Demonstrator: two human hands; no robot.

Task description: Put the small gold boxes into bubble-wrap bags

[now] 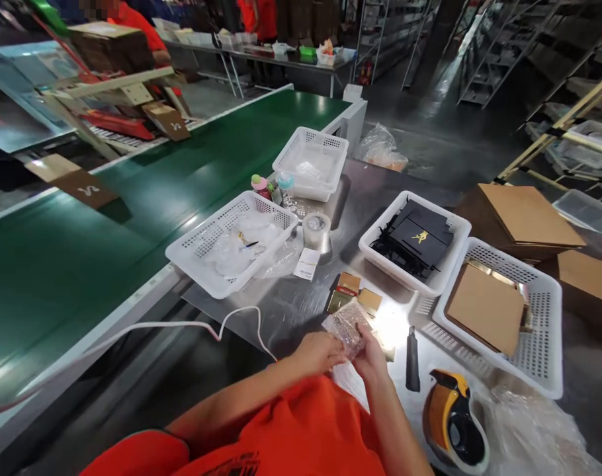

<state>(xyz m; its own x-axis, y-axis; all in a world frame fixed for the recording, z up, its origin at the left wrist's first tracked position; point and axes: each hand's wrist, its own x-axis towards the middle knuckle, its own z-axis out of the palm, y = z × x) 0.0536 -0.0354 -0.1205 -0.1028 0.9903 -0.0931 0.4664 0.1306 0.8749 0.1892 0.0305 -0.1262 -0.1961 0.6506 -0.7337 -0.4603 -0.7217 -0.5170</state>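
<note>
Between my two hands is a small package in bubble wrap (349, 325), held just above the metal table (301, 311). My left hand (321, 352) is closed on its lower left edge. On the right side, my right hand (369, 349) grips it with the thumb over the top. What the wrap encloses is hard to make out. Right behind the package lie a few small gold and brown boxes (348, 284). A black box cutter (412, 360) rests to the right of my right hand, and a yellow and black tape dispenser (454, 420) sits nearer to me.
Black bags (417, 231) fill a white basket; another basket (549, 330) beside it holds cardboard. At left, a basket (192, 254) of clear plastic stands by a tape roll (317, 231). A green conveyor (182, 178) runs alongside, carrying a carton (73, 182). A white cable (182, 324) hangs near the table edge.
</note>
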